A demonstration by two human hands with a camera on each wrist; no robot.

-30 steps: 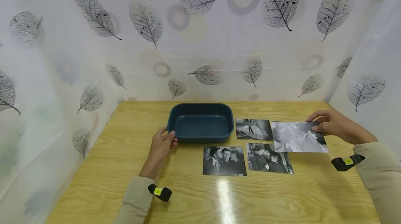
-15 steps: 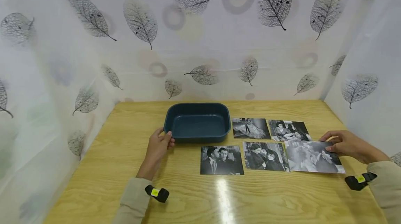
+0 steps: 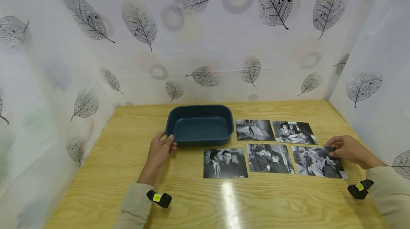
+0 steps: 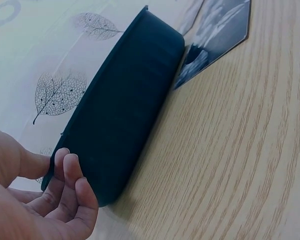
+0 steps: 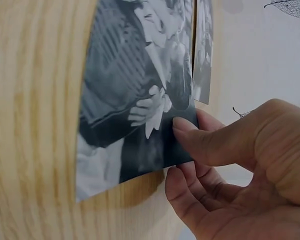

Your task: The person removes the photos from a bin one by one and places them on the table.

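My left hand grips the near left corner of a dark teal rectangular tub, thumb at the rim and fingers curled against its outer wall. In the left wrist view the tub's long side faces the camera. My right hand pinches the right edge of a black-and-white photo between thumb and fingers. The right wrist view shows this photo with its held corner lifted slightly off the wood. Left of it lies a photo of embracing people, and behind it a photo of a seated group.
Two more photos lie flat: a close-up of two people in the front row and a gown picture beside the tub. The wooden table meets a leaf-patterned sheet at the back and sides.
My right hand has brought the pinched photo forward and down to the front row's right end, uncovering the seated-group photo behind. The left hand keeps its grip on the tub.
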